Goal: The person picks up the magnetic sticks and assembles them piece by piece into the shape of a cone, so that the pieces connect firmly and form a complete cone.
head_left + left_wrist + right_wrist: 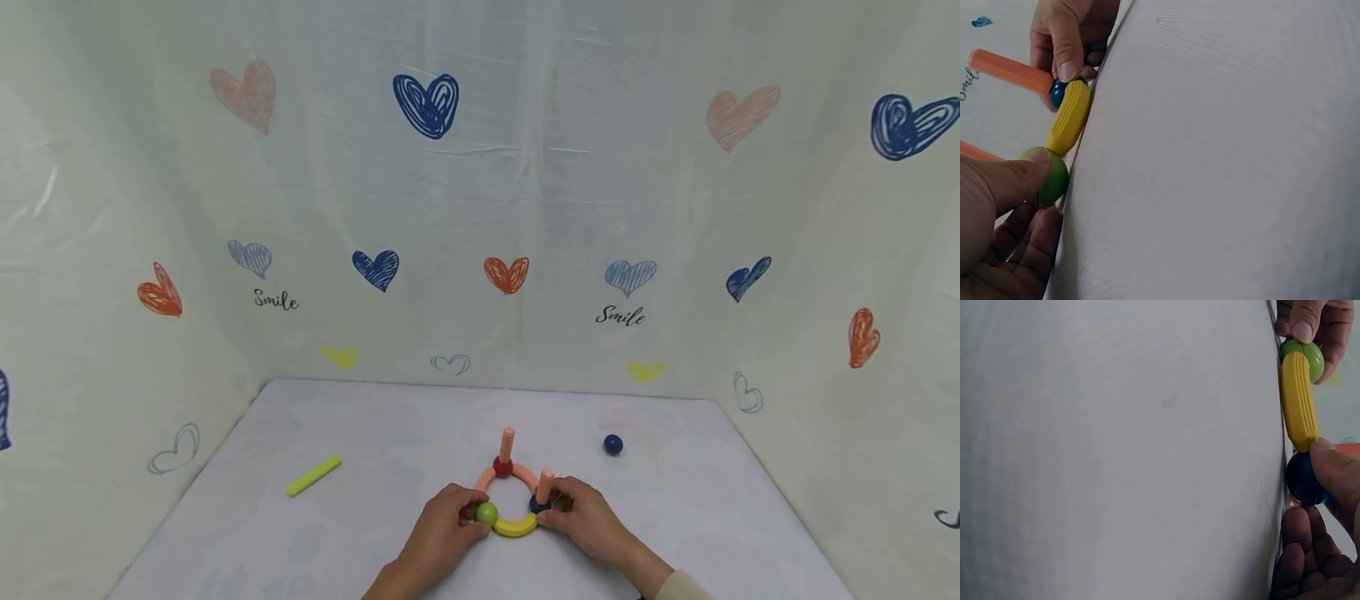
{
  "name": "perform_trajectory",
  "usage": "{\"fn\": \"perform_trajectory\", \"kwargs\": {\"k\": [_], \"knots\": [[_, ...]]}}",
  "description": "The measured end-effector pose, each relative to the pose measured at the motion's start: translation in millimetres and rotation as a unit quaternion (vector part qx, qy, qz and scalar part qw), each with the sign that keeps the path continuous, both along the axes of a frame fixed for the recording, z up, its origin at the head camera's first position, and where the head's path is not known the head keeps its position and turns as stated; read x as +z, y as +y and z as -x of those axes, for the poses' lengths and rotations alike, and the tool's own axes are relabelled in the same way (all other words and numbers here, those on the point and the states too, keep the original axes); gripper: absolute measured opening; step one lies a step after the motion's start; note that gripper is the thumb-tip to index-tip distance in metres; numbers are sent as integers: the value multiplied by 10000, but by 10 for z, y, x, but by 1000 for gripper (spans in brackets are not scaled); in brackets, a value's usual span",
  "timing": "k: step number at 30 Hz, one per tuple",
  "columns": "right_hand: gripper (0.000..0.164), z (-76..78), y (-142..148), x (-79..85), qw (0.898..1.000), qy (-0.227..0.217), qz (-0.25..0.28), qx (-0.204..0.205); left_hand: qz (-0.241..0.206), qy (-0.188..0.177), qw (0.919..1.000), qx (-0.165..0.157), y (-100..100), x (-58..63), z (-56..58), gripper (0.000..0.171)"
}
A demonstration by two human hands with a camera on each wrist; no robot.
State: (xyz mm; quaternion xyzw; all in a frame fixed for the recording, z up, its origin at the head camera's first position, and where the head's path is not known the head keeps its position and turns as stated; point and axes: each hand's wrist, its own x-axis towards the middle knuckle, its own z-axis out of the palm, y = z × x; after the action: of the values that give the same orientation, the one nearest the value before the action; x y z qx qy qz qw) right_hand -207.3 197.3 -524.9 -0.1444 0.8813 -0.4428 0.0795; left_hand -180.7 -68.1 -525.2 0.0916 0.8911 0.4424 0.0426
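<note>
A ring of curved rods and balls lies on the table in the head view. My left hand (447, 527) pinches the green ball (487, 513) at its near left. On the near right, my right hand (587, 515) pinches the dark blue ball (1057, 94), from which an orange rod (545, 486) stands up. Between these two balls runs the curved yellow rod (516, 527). Curved orange rods (527, 476) join a red ball (503, 467) at the ring's far side, and another straight orange rod (507, 445) rises from that ball.
A yellow-green rod (314, 476) lies on the left of the white table (375, 433). Behind the ring, to the right, sits a loose dark blue ball (613, 444). A white curtain (480, 200) printed with hearts hangs around the table's back and sides.
</note>
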Motion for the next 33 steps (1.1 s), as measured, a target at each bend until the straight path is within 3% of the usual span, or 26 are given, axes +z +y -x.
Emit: {"fn": "perform_trajectory", "kwargs": {"k": [10, 15, 18, 22, 26, 29, 33], "knots": [[27, 8, 24, 1, 9999, -103, -57, -102, 80, -3, 10000, -33, 23, 3, 22, 33], [30, 7, 24, -16, 9997, -132, -35, -179, 315, 245, 9992, -49, -144, 76, -7, 36], [32, -1, 22, -30, 9998, -103, 53, -162, 517, 502, 9972, 206, -374, 149, -1, 31], [34, -18, 15, -39, 9999, -62, 69, -124, 598, 685, 9918, 894, -851, 241, 56, 26], [34, -21, 8, -33, 9999, -67, 35, -151, 877, 545, 9829, 1526, -1395, 329, 144, 29], [33, -14, 5, -21, 9998, -98, -20, -171, 1070, 389, 9781, 1742, -1739, 349, 187, 35], [30, 1, 4, -24, 9998, -122, 15, -150, 1082, 259, 9777, 1784, -2079, 319, 210, 41]]}}
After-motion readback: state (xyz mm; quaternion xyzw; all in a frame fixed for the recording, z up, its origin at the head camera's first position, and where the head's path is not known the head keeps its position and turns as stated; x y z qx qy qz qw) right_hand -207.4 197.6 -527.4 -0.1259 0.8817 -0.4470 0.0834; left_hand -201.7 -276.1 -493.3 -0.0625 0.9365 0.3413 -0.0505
